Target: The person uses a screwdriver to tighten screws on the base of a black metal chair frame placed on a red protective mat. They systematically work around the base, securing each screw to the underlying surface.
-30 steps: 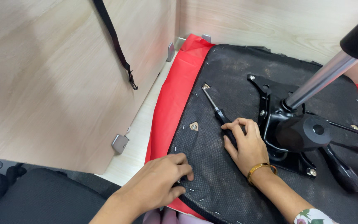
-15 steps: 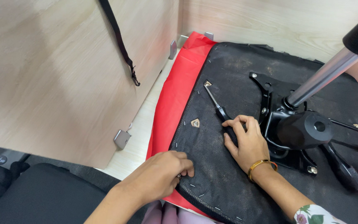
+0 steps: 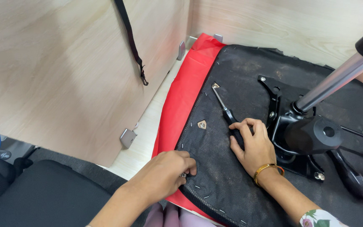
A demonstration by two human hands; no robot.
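Note:
An upturned chair seat (image 3: 240,176) covered in black fabric lies on a red cloth (image 3: 181,101). My right hand (image 3: 253,145) is closed around the black handle of a screwdriver (image 3: 223,105), whose tip points to a small metal bracket at the seat's upper left. My left hand (image 3: 164,172) rests on the seat's near left edge, fingers curled over a small metal fitting there. A black metal chair mechanism (image 3: 307,134) with a chrome gas cylinder (image 3: 332,82) is bolted to the seat just right of my right hand.
Pale wooden panels (image 3: 55,67) stand to the left and behind, with a black strap (image 3: 131,42) hanging down one. Small metal corner brackets (image 3: 127,138) join the panels. A second black chair seat (image 3: 43,197) lies at lower left. Another small bracket (image 3: 201,124) sits on the fabric.
My left hand has slid slightly right along the seat edge. The view has shifted a little; my right hand stays on the screwdriver.

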